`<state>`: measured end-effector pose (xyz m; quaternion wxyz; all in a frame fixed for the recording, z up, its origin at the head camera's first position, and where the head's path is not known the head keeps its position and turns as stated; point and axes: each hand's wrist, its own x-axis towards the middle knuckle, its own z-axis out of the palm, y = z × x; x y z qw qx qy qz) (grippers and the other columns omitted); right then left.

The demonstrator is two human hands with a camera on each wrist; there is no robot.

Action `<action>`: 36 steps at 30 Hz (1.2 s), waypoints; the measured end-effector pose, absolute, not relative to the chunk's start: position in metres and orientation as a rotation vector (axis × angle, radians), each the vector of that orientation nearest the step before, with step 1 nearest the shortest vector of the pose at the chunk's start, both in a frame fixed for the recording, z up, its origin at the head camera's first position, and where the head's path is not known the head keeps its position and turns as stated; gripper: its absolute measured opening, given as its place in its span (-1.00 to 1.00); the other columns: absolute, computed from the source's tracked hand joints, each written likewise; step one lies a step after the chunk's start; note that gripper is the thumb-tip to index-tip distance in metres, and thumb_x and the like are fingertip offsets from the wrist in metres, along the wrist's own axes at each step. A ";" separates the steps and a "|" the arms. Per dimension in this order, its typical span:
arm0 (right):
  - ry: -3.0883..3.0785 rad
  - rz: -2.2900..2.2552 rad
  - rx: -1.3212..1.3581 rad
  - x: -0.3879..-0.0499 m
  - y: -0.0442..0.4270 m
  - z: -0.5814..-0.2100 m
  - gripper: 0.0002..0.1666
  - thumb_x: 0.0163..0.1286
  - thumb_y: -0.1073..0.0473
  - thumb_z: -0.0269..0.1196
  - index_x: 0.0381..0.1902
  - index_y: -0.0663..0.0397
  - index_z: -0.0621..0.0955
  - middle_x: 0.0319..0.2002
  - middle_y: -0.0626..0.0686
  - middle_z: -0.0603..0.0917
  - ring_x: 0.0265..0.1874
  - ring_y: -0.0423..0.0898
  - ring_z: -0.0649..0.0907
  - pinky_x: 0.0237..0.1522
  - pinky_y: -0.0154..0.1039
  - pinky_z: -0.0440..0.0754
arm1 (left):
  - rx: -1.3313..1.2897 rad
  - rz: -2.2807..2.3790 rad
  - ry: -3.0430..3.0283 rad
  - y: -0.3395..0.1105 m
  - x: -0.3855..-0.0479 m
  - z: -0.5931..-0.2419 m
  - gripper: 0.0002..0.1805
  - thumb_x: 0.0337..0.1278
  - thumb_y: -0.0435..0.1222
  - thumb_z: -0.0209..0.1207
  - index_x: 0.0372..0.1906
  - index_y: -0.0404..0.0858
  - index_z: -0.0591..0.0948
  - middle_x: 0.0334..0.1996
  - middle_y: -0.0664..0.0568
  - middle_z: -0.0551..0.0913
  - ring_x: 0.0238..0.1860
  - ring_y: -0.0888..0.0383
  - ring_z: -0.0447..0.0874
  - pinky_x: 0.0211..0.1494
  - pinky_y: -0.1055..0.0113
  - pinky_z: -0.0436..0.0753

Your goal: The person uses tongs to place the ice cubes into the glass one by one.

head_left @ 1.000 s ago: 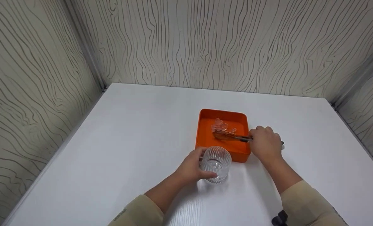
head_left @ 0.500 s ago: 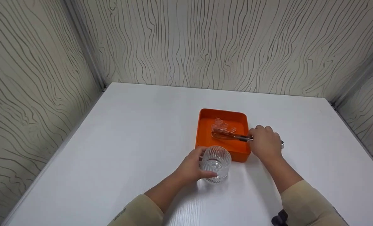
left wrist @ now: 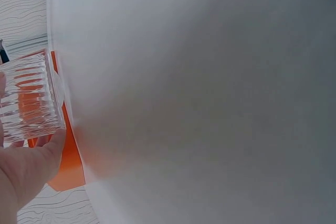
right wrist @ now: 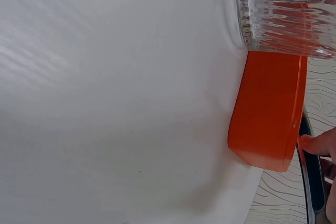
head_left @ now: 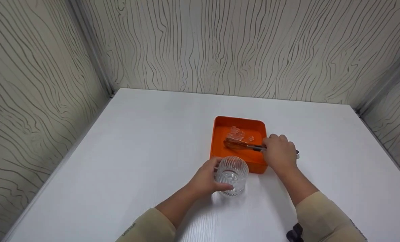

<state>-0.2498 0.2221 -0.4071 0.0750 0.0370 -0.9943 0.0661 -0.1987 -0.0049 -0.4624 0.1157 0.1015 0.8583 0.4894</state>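
My left hand (head_left: 205, 179) holds a clear ribbed glass (head_left: 232, 176) around its side, near the front of an orange tray (head_left: 216, 146). In the left wrist view the fingers curve round the glass (left wrist: 31, 98). My right hand (head_left: 280, 153) grips tongs (head_left: 257, 147) by their dark, metal-edged handle, over the tray's right rim. The tips of the tongs are low inside the tray, beside several clear, ice-like pieces (head_left: 236, 133). Whether the tips hold a piece cannot be made out. In the right wrist view the thumb presses the dark handle (right wrist: 314, 182).
The tray stands on a white table (head_left: 146, 144). Panels with a wood-grain pattern (head_left: 200, 47) enclose the back and sides. A small black object (head_left: 294, 233) shows beside the right sleeve at the bottom.
My right hand and the tongs have shifted slightly left, taking the tips a little further left in the tray. The left hand and the glass have stayed in place.
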 end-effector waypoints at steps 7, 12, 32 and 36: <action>-2.972 0.265 0.100 -0.249 0.228 -0.405 -0.86 0.13 0.26 0.26 -0.30 0.10 0.66 -0.43 0.08 0.51 -0.41 0.04 0.42 -0.45 -0.12 0.39 | 0.298 1.434 2.507 -0.005 -0.199 -0.461 -0.18 -0.40 -0.08 0.48 0.12 0.16 0.32 0.01 0.27 0.44 0.05 0.20 0.41 0.14 0.15 0.47; -2.992 0.320 0.073 -0.247 0.233 -0.397 -0.86 0.15 0.28 0.22 -0.30 0.11 0.66 -0.42 0.09 0.53 -0.40 0.04 0.43 -0.45 -0.12 0.42 | 0.300 1.433 2.506 -0.006 -0.199 -0.460 -0.18 -0.39 -0.09 0.48 0.13 0.16 0.31 0.01 0.27 0.43 0.06 0.19 0.41 0.14 0.15 0.47; -2.969 0.466 0.135 -0.217 0.255 -0.365 -0.88 0.16 0.21 0.30 -0.30 0.03 0.67 -0.41 0.02 0.54 -0.37 0.01 0.42 -0.47 -0.16 0.46 | 0.280 1.452 2.500 -0.005 -0.198 -0.462 -0.19 -0.39 -0.11 0.48 0.12 0.15 0.32 0.00 0.26 0.44 0.05 0.16 0.43 0.11 0.14 0.50; -2.958 0.484 0.170 -0.210 0.257 -0.356 -0.88 0.14 0.22 0.31 -0.31 0.02 0.67 -0.40 0.00 0.55 -0.37 -0.01 0.43 -0.47 -0.18 0.46 | 0.282 1.466 2.488 -0.005 -0.197 -0.460 -0.19 -0.38 -0.11 0.48 0.11 0.15 0.32 -0.01 0.26 0.44 0.06 0.16 0.43 0.10 0.13 0.50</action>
